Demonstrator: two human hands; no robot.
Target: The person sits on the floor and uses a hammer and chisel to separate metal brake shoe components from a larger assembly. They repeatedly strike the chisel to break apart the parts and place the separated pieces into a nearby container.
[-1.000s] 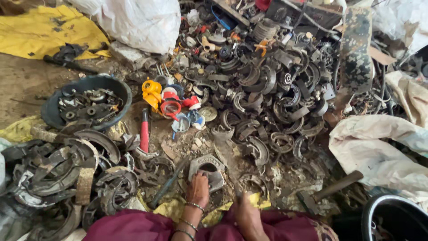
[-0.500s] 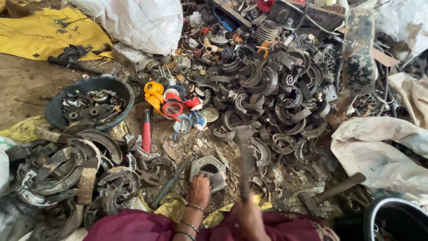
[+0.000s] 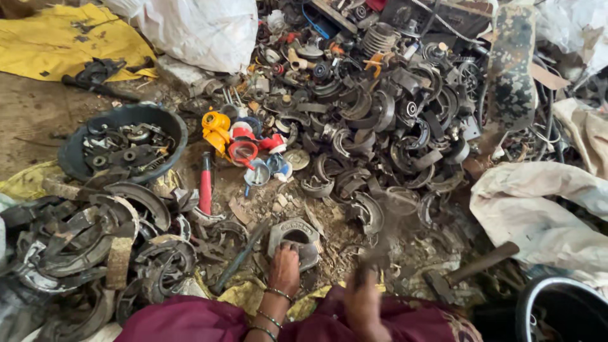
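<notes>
My left hand (image 3: 284, 269), with bangles on the wrist, grips the near edge of a grey curved metal part (image 3: 292, 233) lying on the dirt in front of my knees. To its right, my right hand (image 3: 363, 303) is closed around the handle of a hammer (image 3: 380, 244). Hand and hammer are motion-blurred; the head end points away from me, right of the metal part. Whether the hammer touches anything cannot be told. My maroon garment (image 3: 190, 320) fills the bottom edge.
A black basin (image 3: 69, 158) of metal bits and a heap of curved brake shoes (image 3: 82, 240) lie left. A large scrap pile (image 3: 380, 126) spreads ahead. A red-handled tool (image 3: 206, 183), second hammer (image 3: 468, 269), white sacks (image 3: 544, 209) and black bucket (image 3: 557, 310) surround me.
My right hand lifted the hammer upright above the scrap, then swung it; it is now lower and blurred. My left hand has stayed on the metal part.
</notes>
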